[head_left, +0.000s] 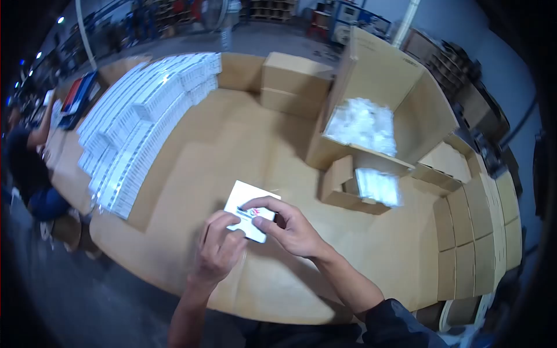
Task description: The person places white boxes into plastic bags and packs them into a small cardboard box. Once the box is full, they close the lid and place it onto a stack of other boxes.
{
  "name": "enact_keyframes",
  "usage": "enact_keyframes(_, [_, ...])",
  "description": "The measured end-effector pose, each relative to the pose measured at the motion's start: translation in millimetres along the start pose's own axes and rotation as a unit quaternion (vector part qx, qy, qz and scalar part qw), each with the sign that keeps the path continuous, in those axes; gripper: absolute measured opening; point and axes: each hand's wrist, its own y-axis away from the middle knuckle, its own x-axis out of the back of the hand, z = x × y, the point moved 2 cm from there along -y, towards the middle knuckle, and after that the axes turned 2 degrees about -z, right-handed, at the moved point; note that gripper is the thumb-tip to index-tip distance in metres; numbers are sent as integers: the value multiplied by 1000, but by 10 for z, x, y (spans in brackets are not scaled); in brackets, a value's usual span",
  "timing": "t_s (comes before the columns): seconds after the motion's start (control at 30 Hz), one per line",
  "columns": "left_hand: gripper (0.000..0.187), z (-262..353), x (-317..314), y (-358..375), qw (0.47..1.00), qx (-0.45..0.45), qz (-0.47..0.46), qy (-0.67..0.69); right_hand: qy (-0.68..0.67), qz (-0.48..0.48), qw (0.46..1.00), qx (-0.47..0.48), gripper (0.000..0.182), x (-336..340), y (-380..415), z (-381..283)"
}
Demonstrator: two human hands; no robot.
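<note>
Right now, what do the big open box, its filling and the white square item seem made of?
Big open box: dull brown cardboard, by stiff, flat panels. Filling: probably clear plastic, by crinkled, glossy glints. White square item: perhaps smooth coated card, printed on top; plastic isn't ruled out.

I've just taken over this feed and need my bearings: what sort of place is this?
Probably a factory or warehouse packing area: stacked white boxes on a cardboard-covered table, a large open carton of plastic-wrapped items, and machinery behind.

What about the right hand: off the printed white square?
No, the right hand has its fingers on the printed white square.
</note>
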Motion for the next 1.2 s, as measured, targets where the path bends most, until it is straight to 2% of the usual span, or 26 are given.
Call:
enact_keyframes(0.1, [47,261,-316,-569,990,-21,-89,104,36,67,997,-11,20,626,314,-193])
enact_keyframes(0.13, [38,379,-407,-807,988,-29,-93,124,58,92,994,8,18,849,437,-259])
enact_keyframes(0.23, [27,519,-786,-1483,984,-69,-96,135,210,153,962,82,18,1505,666,-414])
enact_keyframes(0.27, [19,607,-914,-1769,982,-61,-100,147,237,191,949,80,18,1676,751,-608])
enact_keyframes(0.33, [18,627,-1270,-2286,975,-103,-116,157,282,220,928,105,20,2158,835,-698])
enact_keyframes(0.37, [15,587,-1503,-2528,970,-92,-131,181,321,242,909,112,23,2357,860,-776])
enact_keyframes(0.4, [13,556,-1721,-2772,962,-97,-164,194,316,265,903,122,28,2539,859,-827])
enact_keyframes(0.5, [19,544,-2472,-3278,920,-188,-313,145,295,324,888,140,49,3031,805,-925])
enact_keyframes(0.6, [32,711,-3109,-3487,871,-173,-456,56,278,362,878,140,73,3333,677,-921])
enact_keyframes(0.7, [41,808,-3539,-3475,854,-151,-496,30,244,377,878,165,73,3507,576,-847])
enact_keyframes(0.73, [34,764,-3684,-3454,845,-178,-501,54,226,383,881,161,69,3545,561,-797])
enact_keyframes(0.83, [32,660,-3797,-3512,876,-142,-428,172,209,385,886,149,60,3609,557,-704])
enact_keyframes(0.87, [25,599,-3756,-3526,889,-100,-411,178,214,387,887,133,47,3678,564,-637])
enact_keyframes(1.0, [19,494,-3159,-3611,927,-35,-311,205,437,409,792,119,49,3629,536,-587])
enact_keyframes(1.07, [18,494,-2858,-3581,927,11,-289,240,450,391,801,65,48,3579,458,-580])
enact_keyframes(1.1, [18,481,-2790,-3572,932,2,-264,249,455,382,804,37,48,3554,412,-572])
enact_keyframes(1.17, [18,442,-2694,-3546,939,-15,-214,269,423,371,826,41,38,3610,274,-520])
enact_keyframes(1.2, [18,401,-2677,-3551,948,11,-187,257,416,362,833,31,36,3633,202,-528])
